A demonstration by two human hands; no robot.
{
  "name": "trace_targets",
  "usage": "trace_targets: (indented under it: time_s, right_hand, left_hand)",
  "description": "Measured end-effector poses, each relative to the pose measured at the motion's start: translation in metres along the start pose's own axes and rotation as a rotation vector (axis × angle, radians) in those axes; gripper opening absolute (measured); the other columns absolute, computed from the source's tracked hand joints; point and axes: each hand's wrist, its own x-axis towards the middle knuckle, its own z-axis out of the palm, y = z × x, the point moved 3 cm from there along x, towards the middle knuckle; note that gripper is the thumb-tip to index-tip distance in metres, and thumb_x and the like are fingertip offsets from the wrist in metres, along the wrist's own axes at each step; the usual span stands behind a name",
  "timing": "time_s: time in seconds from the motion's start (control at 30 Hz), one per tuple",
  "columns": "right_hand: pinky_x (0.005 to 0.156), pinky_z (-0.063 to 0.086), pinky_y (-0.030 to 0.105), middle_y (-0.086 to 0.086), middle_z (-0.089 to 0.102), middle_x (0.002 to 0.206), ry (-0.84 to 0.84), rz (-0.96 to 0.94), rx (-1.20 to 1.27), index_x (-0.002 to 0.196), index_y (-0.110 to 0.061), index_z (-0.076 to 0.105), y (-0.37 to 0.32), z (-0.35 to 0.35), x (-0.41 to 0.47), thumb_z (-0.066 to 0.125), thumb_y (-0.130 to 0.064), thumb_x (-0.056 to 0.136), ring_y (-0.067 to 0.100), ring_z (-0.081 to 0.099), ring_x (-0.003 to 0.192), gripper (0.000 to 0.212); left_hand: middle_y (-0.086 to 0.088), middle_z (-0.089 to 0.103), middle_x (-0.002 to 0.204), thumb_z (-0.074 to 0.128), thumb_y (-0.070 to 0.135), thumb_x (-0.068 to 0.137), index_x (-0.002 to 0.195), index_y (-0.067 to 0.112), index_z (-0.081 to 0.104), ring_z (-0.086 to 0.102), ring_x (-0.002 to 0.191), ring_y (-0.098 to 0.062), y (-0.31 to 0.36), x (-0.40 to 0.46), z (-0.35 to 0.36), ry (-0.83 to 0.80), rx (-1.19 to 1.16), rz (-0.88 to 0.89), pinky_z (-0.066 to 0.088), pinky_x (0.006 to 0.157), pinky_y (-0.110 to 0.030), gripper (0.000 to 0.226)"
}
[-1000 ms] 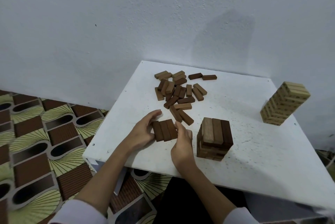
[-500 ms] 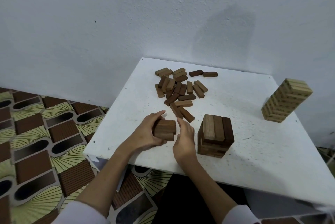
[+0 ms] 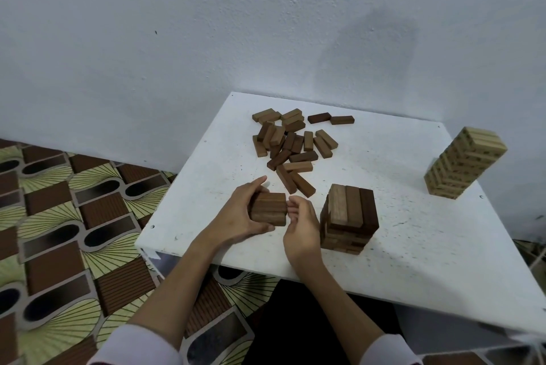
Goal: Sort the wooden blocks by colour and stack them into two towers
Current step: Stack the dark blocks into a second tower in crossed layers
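Head view, left hand grasping three dark blocks, right hand touching them, two towers.

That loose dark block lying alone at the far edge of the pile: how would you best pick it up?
Pinch the dark block across its two long sides near the middle, coming down from above. It lies flat on the white table, top face open; only its right end nears a neighbouring block, so the long sides look clear.
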Motion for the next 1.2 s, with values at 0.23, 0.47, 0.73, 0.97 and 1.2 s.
trace_targets:
  time_s: [0.23,0.47,0.73,0.97,1.2]
  right_hand:
    - [0.091,0.038,0.011,-0.005,0.046,0.113,0.001,-0.004,0.009,0.127,-0.010,0.047,0.0001,-0.0004,-0.0003,0.034,0.018,0.085,0.007,0.048,0.105,0.053]
    - [0.083,0.033,0.002,-0.005,0.046,0.115,-0.013,0.018,0.024,0.128,-0.011,0.046,0.0007,-0.0007,0.0002,0.033,0.018,0.085,0.003,0.046,0.104,0.053]
    - [0.082,0.033,0.003,-0.005,0.047,0.117,-0.025,0.026,0.017,0.128,-0.012,0.045,0.0002,-0.0012,0.0002,0.035,0.017,0.086,0.003,0.046,0.105,0.052]
    - [0.088,0.034,0.010,-0.002,0.048,0.119,-0.020,0.020,0.018,0.128,-0.011,0.046,-0.0007,-0.0015,-0.0007,0.035,0.018,0.086,0.004,0.046,0.105,0.052]
    - [0.082,0.033,0.003,-0.001,0.048,0.121,-0.028,0.033,0.016,0.129,-0.011,0.045,0.0010,-0.0014,0.0004,0.035,0.017,0.087,0.003,0.046,0.105,0.051]
  left_hand:
    - [0.008,0.049,0.125,0.082,0.032,0.056,0.143,0.028,0.034,0.043,0.121,-0.007,-0.0001,-0.0004,0.0015,0.020,-0.004,0.016,0.038,0.103,-0.025,0.099]
    - [0.012,0.047,0.124,0.086,0.027,0.059,0.144,0.028,0.033,0.041,0.121,-0.006,0.0001,-0.0001,0.0011,0.016,0.001,0.020,0.034,0.101,-0.018,0.100]
    - [0.016,0.046,0.124,0.087,0.025,0.061,0.142,0.031,0.033,0.040,0.122,-0.007,-0.0011,-0.0003,0.0008,0.015,0.015,0.022,0.036,0.103,-0.023,0.097]
    - [0.013,0.047,0.124,0.087,0.025,0.063,0.143,0.030,0.033,0.040,0.122,-0.007,-0.0025,0.0003,0.0011,0.015,0.029,0.028,0.036,0.103,-0.024,0.097]
    - [0.017,0.046,0.123,0.084,0.032,0.060,0.143,0.032,0.032,0.040,0.122,-0.007,-0.0007,0.0004,0.0008,0.009,0.036,0.028,0.035,0.103,-0.024,0.098]
